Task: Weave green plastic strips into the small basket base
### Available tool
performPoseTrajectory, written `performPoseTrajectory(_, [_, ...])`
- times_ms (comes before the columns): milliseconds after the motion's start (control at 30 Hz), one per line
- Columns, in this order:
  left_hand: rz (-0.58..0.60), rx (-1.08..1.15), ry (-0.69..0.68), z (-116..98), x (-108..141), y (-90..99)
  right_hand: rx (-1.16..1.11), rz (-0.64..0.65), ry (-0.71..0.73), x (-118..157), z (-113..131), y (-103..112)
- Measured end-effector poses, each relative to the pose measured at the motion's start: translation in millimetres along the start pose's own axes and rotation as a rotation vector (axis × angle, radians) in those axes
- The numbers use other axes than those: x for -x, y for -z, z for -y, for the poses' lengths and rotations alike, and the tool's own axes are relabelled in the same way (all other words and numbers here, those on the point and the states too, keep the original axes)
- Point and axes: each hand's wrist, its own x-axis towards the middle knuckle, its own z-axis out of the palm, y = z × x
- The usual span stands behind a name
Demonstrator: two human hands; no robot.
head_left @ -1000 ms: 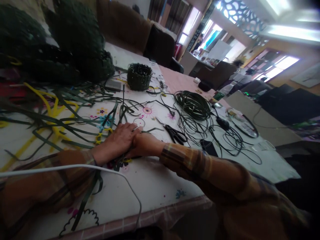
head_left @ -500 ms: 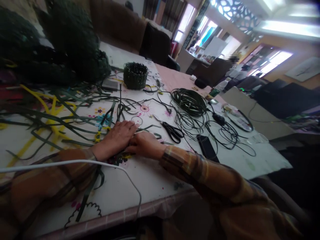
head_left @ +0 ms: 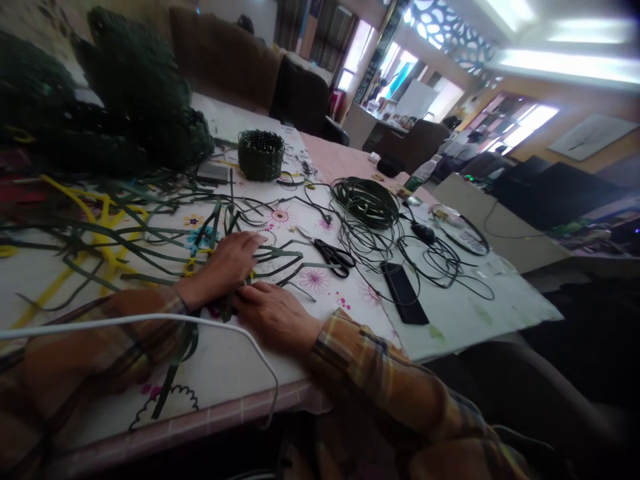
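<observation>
My left hand (head_left: 225,267) lies over the crossing of dark green strips (head_left: 160,247), its fingers together and pressed down on them. Close beside it, nearer the table's front edge, my right hand (head_left: 275,313) has its fingers bent onto the same strips; what its fingertips pinch is too small to make out. Several green strip ends (head_left: 285,253) stick out to the right of my hands. Yellow strips (head_left: 107,233) are spread among the green ones at the left. Black-handled scissors (head_left: 333,257) lie to the right, their blades pointing up-left.
A small woven green basket (head_left: 261,155) stands behind my hands. Large dark woven pieces (head_left: 135,93) fill the back left. At right are a coil of green strip (head_left: 367,202), a black phone (head_left: 404,293) and cables. A white cable (head_left: 125,319) crosses over my left forearm.
My right hand has moved left and toward the table's front edge, uncovering strip ends on the right. My left hand has shifted slightly left. The whole view has shifted a little.
</observation>
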Motion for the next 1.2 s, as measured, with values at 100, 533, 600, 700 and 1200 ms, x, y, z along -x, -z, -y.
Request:
performPoseTrajectory(100, [-0.120, 0.030, -0.036, -1, 17, 17.5, -0.002, -0.026, -0.026, 0, 1, -1])
performPoseTrajectory(533, [0.354, 0.181, 0.328, 22, 31, 32.5, -0.246, -0.061, 0.032, 13, -14, -1])
performPoseTrajectory(600, [0.366, 0.171, 0.322, 24, 31, 29.9, -0.254, -0.062, 0.079, 14, -18, -2])
performPoseTrajectory(700, [0.355, 0.125, 0.278, 26, 38, 22.1, -0.233, -0.036, 0.111, 14, -19, -1])
performPoseTrajectory(1200, [0.312, 0.035, 0.207, 27, 51, 5.7, -0.142, -0.016, 0.046, 2, -4, 1])
